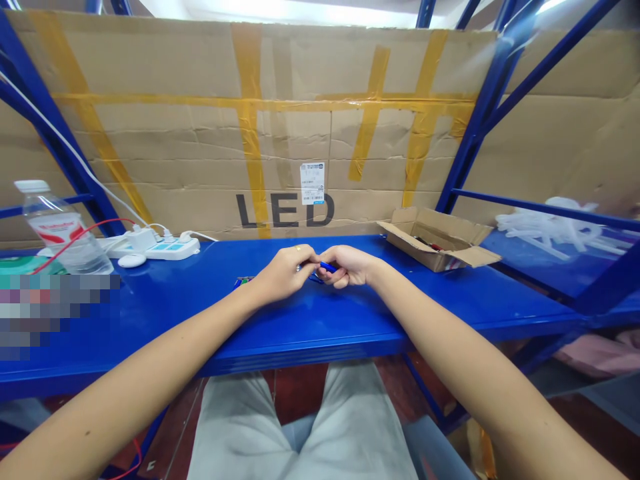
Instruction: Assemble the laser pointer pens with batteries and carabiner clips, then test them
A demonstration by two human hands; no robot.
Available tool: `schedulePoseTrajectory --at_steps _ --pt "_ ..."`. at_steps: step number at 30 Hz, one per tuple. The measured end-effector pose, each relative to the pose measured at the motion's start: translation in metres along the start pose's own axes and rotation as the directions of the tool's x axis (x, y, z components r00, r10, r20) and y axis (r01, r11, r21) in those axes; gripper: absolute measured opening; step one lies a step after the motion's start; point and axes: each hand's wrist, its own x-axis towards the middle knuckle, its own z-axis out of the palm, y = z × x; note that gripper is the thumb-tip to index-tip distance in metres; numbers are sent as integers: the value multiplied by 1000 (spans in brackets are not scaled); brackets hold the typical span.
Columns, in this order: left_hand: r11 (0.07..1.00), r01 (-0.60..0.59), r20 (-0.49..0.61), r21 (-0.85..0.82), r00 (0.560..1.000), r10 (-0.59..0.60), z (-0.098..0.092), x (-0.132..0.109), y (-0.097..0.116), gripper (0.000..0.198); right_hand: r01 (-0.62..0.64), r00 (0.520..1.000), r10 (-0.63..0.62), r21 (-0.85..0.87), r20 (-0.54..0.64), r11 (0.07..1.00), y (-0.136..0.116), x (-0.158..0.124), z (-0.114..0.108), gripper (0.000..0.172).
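Observation:
My two hands meet above the blue table (165, 320), with their fingertips close together. The fingers of my right hand (347, 265) are closed around a small blue pen-like piece (327, 267). My left hand (287, 270) is pinched at the near end of that piece; a small shiny bit shows by its fingers, but what it holds is mostly hidden. Partly behind my left wrist lies a small green and blue item (244, 281), too covered to name.
An open cardboard box (435, 240) with small dark and red things stands at the right. On the left are a water bottle (65, 230), a white power strip (173, 249) with plugs and a round white disc (132, 260). A large cardboard sheet (200, 147) and blue rack posts bound the back.

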Motion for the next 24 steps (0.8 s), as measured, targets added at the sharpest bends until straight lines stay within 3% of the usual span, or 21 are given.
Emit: schedulePoseTrajectory --at_steps 9,14,22,24 --pt "980 163 59 -110 986 -157 -4 1 5 16 119 993 -120 -91 -5 989 4 1 -2 8" --pt "950 262 54 -170 965 -256 -3 2 1 17 197 976 -202 -64 -77 978 6 5 3 11" --pt "740 509 55 -439 838 -543 -3 6 -16 22 364 925 -351 67 -147 929 9 21 17 3" --pt "680 541 65 -494 803 -592 -3 6 -19 26 418 900 -406 52 -158 907 9 22 20 8"
